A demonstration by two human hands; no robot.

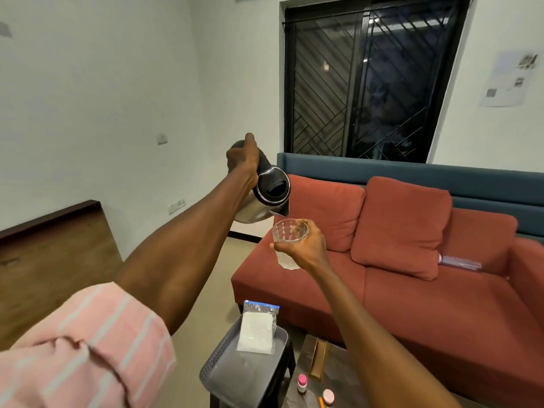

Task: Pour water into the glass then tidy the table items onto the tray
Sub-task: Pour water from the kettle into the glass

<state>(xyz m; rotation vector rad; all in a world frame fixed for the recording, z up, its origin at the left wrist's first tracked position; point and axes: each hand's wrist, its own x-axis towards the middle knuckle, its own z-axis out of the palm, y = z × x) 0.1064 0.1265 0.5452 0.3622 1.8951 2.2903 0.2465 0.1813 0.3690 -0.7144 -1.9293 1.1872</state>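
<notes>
My left hand (242, 160) grips the black handle of a steel kettle (266, 198), tilted with its spout down over a clear glass (289, 234). My right hand (309, 245) holds that glass from the right side, raised in the air just below the spout. Some water shows in the bottom of the glass. Low in view stands a grey perforated tray (217, 369) with a zip bag of white powder (257, 328) leaning in it. On the small dark table (344, 387) lie a pink-capped bottle (302, 383), a pink round lid (328, 396) and a brown box (317, 359).
A red sofa (426, 295) with two cushions fills the right side, with a purple bottle (460, 262) lying on it. A wooden board (53, 254) leans at the left wall. Behind the sofa is a dark barred window (371, 78).
</notes>
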